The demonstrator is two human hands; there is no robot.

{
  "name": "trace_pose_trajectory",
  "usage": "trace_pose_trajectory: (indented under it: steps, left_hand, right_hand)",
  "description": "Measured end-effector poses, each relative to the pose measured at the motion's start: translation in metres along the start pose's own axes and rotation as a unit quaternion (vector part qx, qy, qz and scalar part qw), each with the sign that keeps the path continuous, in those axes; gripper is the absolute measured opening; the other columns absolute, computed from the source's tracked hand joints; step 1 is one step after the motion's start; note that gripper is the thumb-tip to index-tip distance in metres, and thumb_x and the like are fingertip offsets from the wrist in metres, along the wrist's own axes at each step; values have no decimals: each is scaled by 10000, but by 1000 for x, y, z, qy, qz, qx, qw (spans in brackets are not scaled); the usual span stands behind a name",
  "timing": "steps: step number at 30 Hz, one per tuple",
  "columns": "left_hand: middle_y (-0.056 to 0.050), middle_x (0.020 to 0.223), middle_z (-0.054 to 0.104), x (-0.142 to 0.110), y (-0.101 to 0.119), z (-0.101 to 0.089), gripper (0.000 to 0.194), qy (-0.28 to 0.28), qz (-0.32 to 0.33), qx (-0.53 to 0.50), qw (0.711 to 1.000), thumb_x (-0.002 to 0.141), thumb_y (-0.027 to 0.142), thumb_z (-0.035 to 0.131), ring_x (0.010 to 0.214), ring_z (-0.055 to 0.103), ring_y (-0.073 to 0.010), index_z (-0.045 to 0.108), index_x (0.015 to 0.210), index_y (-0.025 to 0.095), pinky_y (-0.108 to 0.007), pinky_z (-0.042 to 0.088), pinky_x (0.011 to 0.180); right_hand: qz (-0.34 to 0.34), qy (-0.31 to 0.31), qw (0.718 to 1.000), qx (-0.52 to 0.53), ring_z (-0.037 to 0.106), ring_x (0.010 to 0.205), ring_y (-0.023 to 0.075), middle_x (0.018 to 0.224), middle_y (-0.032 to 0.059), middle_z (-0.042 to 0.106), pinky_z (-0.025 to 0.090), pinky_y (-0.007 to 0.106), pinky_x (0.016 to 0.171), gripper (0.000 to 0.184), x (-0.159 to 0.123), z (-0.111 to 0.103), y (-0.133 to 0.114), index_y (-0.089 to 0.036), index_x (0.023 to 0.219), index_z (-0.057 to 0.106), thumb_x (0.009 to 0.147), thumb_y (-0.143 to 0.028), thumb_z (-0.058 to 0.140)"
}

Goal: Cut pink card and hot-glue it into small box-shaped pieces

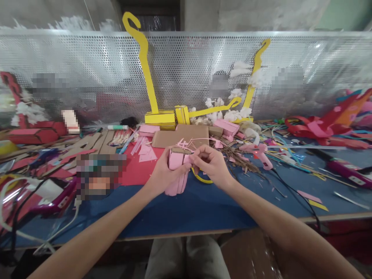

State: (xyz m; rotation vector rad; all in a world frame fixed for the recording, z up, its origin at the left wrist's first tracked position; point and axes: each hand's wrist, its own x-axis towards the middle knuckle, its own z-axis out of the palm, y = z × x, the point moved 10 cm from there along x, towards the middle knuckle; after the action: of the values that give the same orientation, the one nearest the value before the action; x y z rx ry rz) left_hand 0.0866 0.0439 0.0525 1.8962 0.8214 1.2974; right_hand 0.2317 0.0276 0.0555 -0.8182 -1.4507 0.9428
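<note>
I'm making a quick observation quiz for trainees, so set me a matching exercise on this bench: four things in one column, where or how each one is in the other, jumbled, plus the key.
1. pink piece
2. pink glue gun
3. red sheet
4. tallest yellow hooked strip

A. rising upright from a yellow box
B. lying flat, left of the left hand
C. held in the left hand
D. lying right of the right hand, black cord attached

Pairs: 1-C, 2-D, 3-B, 4-A
</note>
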Motion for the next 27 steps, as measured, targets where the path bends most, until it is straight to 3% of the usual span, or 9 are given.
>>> trace_pose_trajectory:
  steps: [5,9,19,27]
  left_hand:
    - [-92,1225,658,-1,3,3,461,-7,-4,-19,1000,858,342,739,1121,654,-243,530,1242,196,-378,532,968]
    - [-98,1182,666,-1,6,5,341,-7,-2,-42,999,924,346,644,1090,653,-232,541,1208,188,-372,527,967]
    - [-62,1017,704,-1,0,-3,299,42,-16,-48,998,791,221,675,936,677,-218,604,1077,173,-334,554,836]
    - [-64,1024,729,-4,-1,-4,259,32,-16,-83,996,819,298,674,973,681,-234,636,1048,184,-351,545,876]
  right_hand:
    - [-4,1,1000,4,584,448,98,581,-50,634,459,224,462,367,-2,3,-2,-203,815,549,838,-498,765]
    - [-8,0,1000,12,582,448,101,574,-54,627,461,232,475,363,-2,4,-1,-209,814,535,840,-491,763]
    - [2,-23,1000,5,547,459,90,582,-53,606,432,229,483,372,-3,7,3,-202,768,542,845,-491,763]
    - [4,-45,999,-6,548,499,94,620,-39,614,434,235,503,386,-4,11,3,-198,779,568,845,-528,758]
